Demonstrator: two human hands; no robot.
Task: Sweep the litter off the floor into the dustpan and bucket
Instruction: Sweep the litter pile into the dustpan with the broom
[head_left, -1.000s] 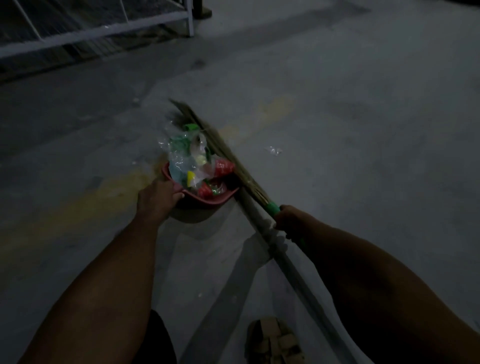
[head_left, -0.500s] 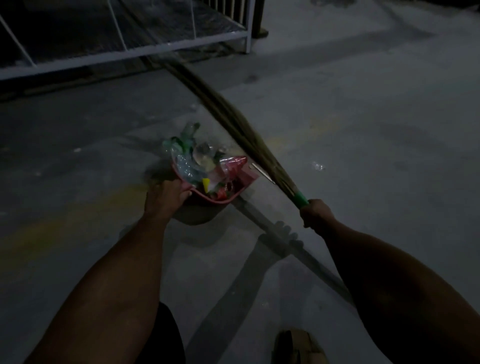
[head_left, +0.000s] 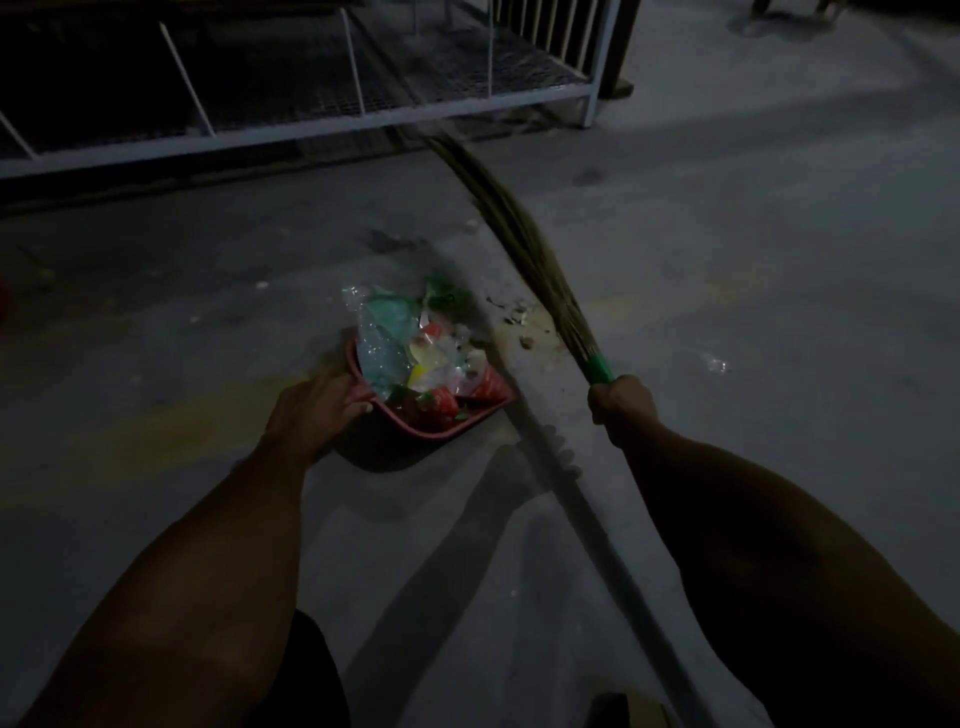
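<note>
A white metal rack (head_left: 311, 124) spans the far edge of the dim concrete floor (head_left: 753, 234). The straw broom (head_left: 519, 239), blurred, slants from the rack toward the right hand (head_left: 621, 402), whose fingers are curled round its green handle. The pink dustpan (head_left: 436, 428), heaped with plastic litter (head_left: 410, 353), sits on the floor with the left hand (head_left: 311, 415) gripping its near-left rim; small debris (head_left: 519, 317) lies just beyond it, beside the bristles.

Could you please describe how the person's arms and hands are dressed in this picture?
Both forearms are bare, with no sleeves in view. The left hand and right hand wear no gloves. No watch, ring or bracelet shows, though the light is dim.
</note>
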